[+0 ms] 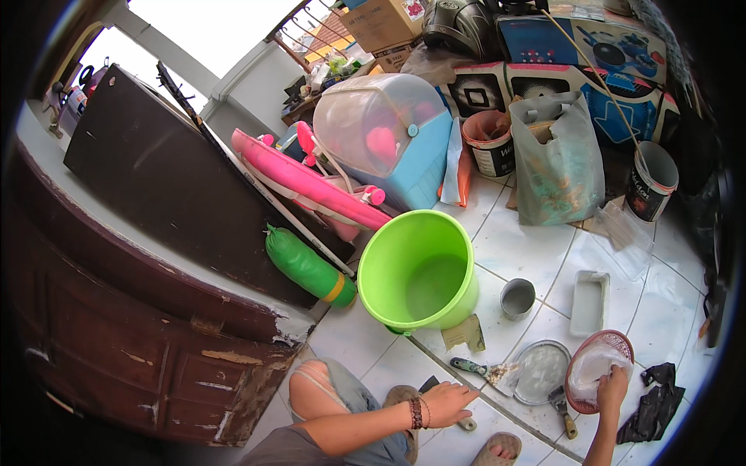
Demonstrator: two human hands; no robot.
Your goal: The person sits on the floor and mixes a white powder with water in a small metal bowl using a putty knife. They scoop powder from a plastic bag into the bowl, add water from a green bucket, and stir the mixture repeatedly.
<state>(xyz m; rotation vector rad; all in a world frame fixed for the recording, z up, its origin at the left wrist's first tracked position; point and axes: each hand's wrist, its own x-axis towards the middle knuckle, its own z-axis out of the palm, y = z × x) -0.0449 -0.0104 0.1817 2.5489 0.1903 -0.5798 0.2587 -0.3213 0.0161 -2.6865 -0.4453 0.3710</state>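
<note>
Head view: The right hand (614, 382) was positioned inside the red basket (571, 390), its fingers at the white liner (588, 373); whether they gripped it could not be determined. The basket sat on the tiled floor (536, 260) at the lower right. The left hand (449, 404) was palm down with fingers extended, above a scraper (467, 424). The basket's left edge lay close against the round lid (542, 371); a yellow-handled scraper (561, 408) occupied the gap below. The black plastic bag (654, 404) bounded the basket's right side. Beyond the basket stood the white tray (592, 303), with bare tile between it and the grey cup (517, 299). The green bucket (435, 287) limited clearance ahead of the left hand.
</note>
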